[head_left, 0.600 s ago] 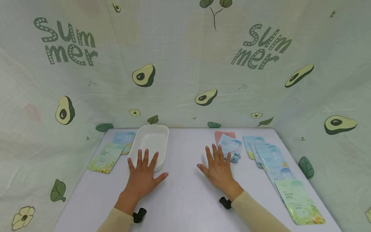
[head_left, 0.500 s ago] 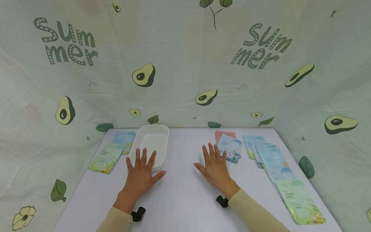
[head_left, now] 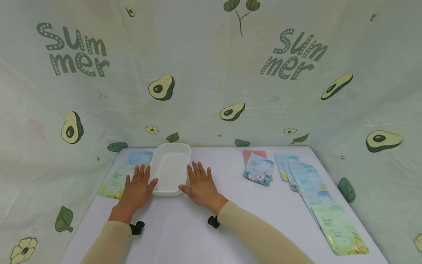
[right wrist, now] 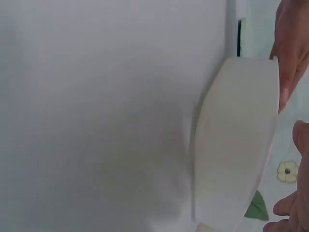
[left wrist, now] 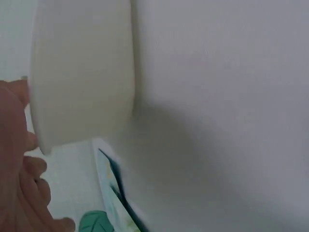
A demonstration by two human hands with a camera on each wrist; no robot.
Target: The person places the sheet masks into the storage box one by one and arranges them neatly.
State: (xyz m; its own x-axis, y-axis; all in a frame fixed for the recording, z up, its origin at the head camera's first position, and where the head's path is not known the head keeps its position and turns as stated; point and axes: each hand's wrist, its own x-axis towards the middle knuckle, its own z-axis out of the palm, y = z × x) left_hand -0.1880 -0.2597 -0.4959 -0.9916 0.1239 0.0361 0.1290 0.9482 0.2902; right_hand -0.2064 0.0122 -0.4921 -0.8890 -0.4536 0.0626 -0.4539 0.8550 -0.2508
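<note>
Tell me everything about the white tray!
The white tray looks like smooth plastic: a long rectangle with rounded corners, raised walls and a thin rim. It is empty and sits open side up on the white table, near the far edge. The left hand and right hand are at its sides; I can't tell whether they touch it.

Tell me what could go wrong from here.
In the head view, the left hand overlaps the green packet beside the tray and might brush it aside. The blue packet behind that one lies close to the tray's left rim; a leftward slide could shove it. The right hand looks spread, not wrapped round the tray, so a lift might slip.
</note>
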